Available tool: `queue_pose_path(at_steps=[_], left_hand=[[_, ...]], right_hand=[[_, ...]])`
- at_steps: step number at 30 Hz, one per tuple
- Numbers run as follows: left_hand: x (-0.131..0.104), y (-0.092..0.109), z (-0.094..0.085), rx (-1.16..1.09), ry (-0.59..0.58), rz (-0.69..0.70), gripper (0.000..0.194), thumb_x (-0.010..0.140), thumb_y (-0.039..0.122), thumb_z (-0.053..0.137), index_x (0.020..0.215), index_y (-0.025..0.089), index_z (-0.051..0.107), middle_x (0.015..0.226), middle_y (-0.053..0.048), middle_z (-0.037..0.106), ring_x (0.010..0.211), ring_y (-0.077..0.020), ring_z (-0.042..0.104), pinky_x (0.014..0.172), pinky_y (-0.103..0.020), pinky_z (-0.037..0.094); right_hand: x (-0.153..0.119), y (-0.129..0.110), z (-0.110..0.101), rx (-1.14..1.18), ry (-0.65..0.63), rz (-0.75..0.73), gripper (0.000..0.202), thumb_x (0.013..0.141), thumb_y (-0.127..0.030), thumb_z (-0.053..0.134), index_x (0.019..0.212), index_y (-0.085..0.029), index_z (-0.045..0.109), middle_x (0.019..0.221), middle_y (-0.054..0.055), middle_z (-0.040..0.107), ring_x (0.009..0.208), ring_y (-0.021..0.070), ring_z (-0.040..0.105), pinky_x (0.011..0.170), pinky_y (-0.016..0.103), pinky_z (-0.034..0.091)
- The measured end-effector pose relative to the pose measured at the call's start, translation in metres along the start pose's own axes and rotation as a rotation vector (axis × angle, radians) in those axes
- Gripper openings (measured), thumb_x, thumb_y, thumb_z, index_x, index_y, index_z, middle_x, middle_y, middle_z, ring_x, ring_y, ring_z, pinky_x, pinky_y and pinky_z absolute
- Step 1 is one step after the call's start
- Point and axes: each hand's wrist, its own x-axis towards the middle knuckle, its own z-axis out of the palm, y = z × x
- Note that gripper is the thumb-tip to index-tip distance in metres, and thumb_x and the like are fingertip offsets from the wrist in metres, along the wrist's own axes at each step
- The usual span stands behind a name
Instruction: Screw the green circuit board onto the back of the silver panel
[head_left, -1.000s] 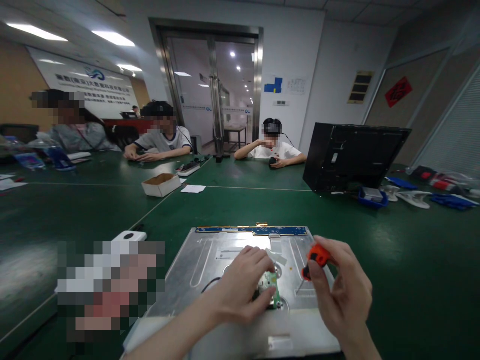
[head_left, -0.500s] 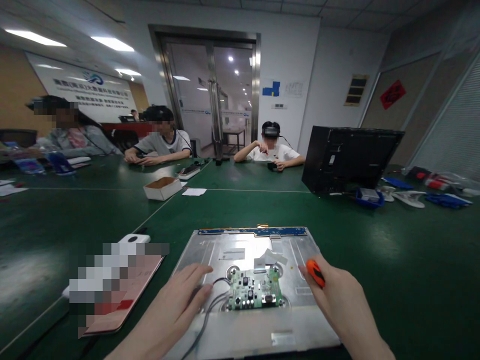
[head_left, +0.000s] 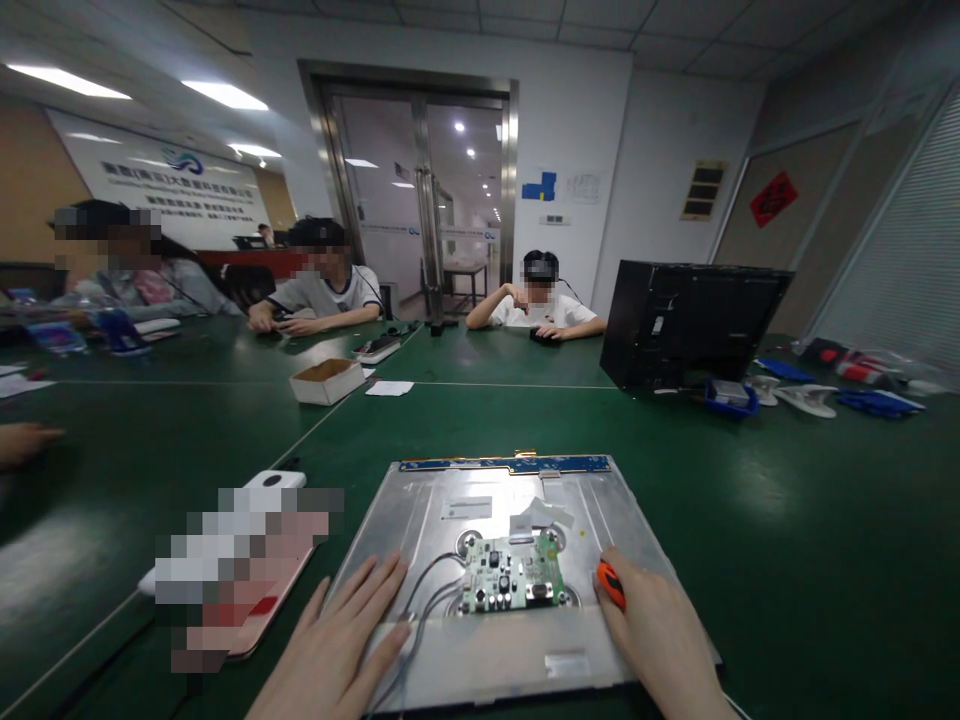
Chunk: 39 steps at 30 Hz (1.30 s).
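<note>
Metal panel (head_left: pixel 487 655) with a green circuit board (head_left: pixel 514 572) lies on the table (head_left: pixel 795 570), the left hand (head_left: pixel 341 630) resting on its left side with spread fingers, the right hand (head_left: pixel 656 625) gripping an orange tool (head_left: pixel 611 584) near its right edge.

"What sort of place is this?"
"An office, by the look of it: a company sign (head_left: pixel 180 190) with a logo stands left of the glass doors (head_left: pixel 386 190), and bright ceiling lights (head_left: pixel 223 95) run on that same side."
"And the rest?"
"Paper notices (head_left: pixel 538 188) just right of the doors, blinds (head_left: pixel 919 240) farther right, and, in front of the doors, a large green bench (head_left: pixel 750 500) with several people (head_left: pixel 334 292) seated at it."
</note>
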Motion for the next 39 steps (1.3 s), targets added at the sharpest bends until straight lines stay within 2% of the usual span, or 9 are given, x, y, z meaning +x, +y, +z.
queue_pose_path(at_steps=[5, 8, 12, 17, 21, 25, 31, 36, 39], left_hand=[[0.001, 0.001, 0.000, 0.048, -0.059, -0.035, 0.057, 0.094, 0.050, 0.040, 0.146, 0.026, 0.037, 0.148, -0.005, 0.040, 0.136, -0.0301, 0.038, 0.110, -0.054, 0.030], [0.003, 0.004, -0.004, 0.065, -0.061, -0.047, 0.057, 0.094, 0.052, 0.038, 0.145, 0.027, 0.037, 0.148, -0.004, 0.040, 0.135, -0.0296, 0.039, 0.110, -0.053, 0.031], [0.011, 0.015, -0.009, 0.061, -0.048, -0.001, 0.056, 0.095, 0.054, 0.037, 0.144, 0.028, 0.040, 0.145, -0.003, 0.044, 0.133, -0.0293, 0.042, 0.108, -0.052, 0.035], [0.026, 0.040, -0.007, 0.061, -0.137, 0.008, 0.060, 0.095, 0.055, 0.032, 0.147, 0.026, 0.032, 0.150, -0.003, 0.036, 0.137, -0.0312, 0.036, 0.108, -0.058, 0.031], [0.039, 0.068, -0.012, 0.012, -0.154, 0.001, 0.058, 0.096, 0.055, 0.032, 0.145, 0.026, 0.038, 0.149, -0.004, 0.038, 0.137, -0.0314, 0.036, 0.105, -0.055, 0.035], [0.053, 0.100, -0.021, -0.060, -0.217, 0.046, 0.060, 0.095, 0.057, 0.033, 0.145, 0.025, 0.040, 0.150, -0.006, 0.038, 0.137, -0.0327, 0.035, 0.103, -0.054, 0.035], [0.072, 0.139, -0.025, -0.130, -0.346, 0.111, 0.065, 0.093, 0.057, 0.036, 0.147, 0.021, 0.036, 0.154, -0.009, 0.028, 0.139, -0.0362, 0.028, 0.105, -0.061, 0.029], [0.084, 0.157, -0.020, -0.153, -0.330, 0.183, 0.066, 0.092, 0.054, 0.041, 0.147, 0.018, 0.035, 0.154, -0.012, 0.028, 0.139, -0.0385, 0.029, 0.105, -0.064, 0.025], [0.089, 0.164, -0.007, -0.180, -0.249, 0.216, 0.064, 0.094, 0.056, 0.034, 0.147, 0.019, 0.036, 0.153, -0.010, 0.030, 0.138, -0.0369, 0.030, 0.106, -0.064, 0.024]], right_hand=[[0.006, 0.000, -0.006, 0.006, -0.299, 0.167, 0.024, 0.087, -0.025, 0.054, 0.108, -0.024, 0.066, 0.082, 0.006, 0.073, 0.075, 0.0232, 0.069, 0.061, 0.028, 0.044], [0.011, 0.000, -0.013, 0.011, -0.354, 0.194, 0.025, 0.090, -0.029, 0.051, 0.109, -0.025, 0.067, 0.087, 0.007, 0.073, 0.082, 0.0245, 0.068, 0.064, 0.028, 0.043], [0.017, 0.003, -0.019, 0.006, -0.318, 0.233, 0.023, 0.090, -0.032, 0.050, 0.098, -0.024, 0.069, 0.083, 0.006, 0.073, 0.078, 0.0239, 0.067, 0.061, 0.027, 0.041], [0.026, 0.014, -0.024, -0.031, -0.241, 0.315, 0.035, 0.094, -0.040, 0.043, 0.078, -0.021, 0.068, 0.075, 0.008, 0.072, 0.070, 0.0242, 0.067, 0.057, 0.028, 0.039], [0.034, 0.024, -0.027, -0.060, -0.191, 0.324, 0.035, 0.094, -0.040, 0.043, 0.080, -0.021, 0.068, 0.073, 0.009, 0.071, 0.070, 0.0254, 0.067, 0.057, 0.029, 0.038], [0.040, 0.035, -0.026, -0.074, -0.148, 0.310, 0.033, 0.094, -0.041, 0.044, 0.083, -0.021, 0.068, 0.081, 0.010, 0.072, 0.075, 0.0270, 0.067, 0.058, 0.029, 0.038], [0.048, 0.071, -0.018, -0.062, -0.123, 0.267, 0.032, 0.092, -0.043, 0.047, 0.089, -0.021, 0.069, 0.085, 0.010, 0.072, 0.078, 0.0263, 0.067, 0.061, 0.029, 0.041], [0.051, 0.108, -0.013, -0.047, -0.113, 0.256, 0.033, 0.092, -0.046, 0.046, 0.089, -0.020, 0.067, 0.081, 0.009, 0.072, 0.076, 0.0263, 0.067, 0.064, 0.030, 0.043], [0.051, 0.126, -0.013, -0.053, -0.107, 0.239, 0.030, 0.092, -0.043, 0.046, 0.091, -0.021, 0.066, 0.084, 0.008, 0.072, 0.079, 0.0265, 0.067, 0.065, 0.030, 0.043]])
